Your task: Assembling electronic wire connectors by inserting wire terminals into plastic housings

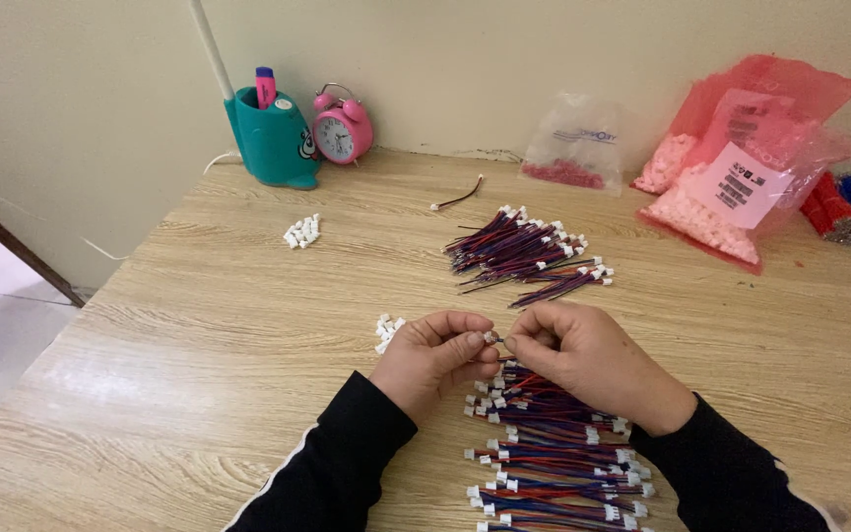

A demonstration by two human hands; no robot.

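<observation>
White connector (490,337), small, pinched between thumb and forefinger tips of left hand (435,357); it sits just above the near edge of the worktop (199,325), at the midpoint between both hands. Right hand (583,360) curled, fingertips closed on a thin wire end that meets the connector; the wire itself is too fine to follow. Both wrists in black sleeves with a white stripe.

Directly below the connector, toward the wearer: wire pile (554,458), red, blue and black leads with white plugs at both ends, laid roughly in rows, partly under the right hand. Just left of the connector, touching the worktop beside the left hand's knuckles: loose connectors (386,330), a small white cluster.

Beyond the connector, farther up the worktop: second wire bundle (524,254), fanned out, white plugs pointing right. Well left of that, another white cluster (301,232). A single short lead (457,198) lies beyond the bundle.

Far from the connector, along the wall: teal pen holder (273,138) with a pink marker standing in it, pink alarm clock (342,128) just beside it. To the far right of the connector: clear bag (573,143) with red pieces, then pink bags (751,148) of pale parts, labelled, and red and blue wire coils (849,209) at the edge of view.
</observation>
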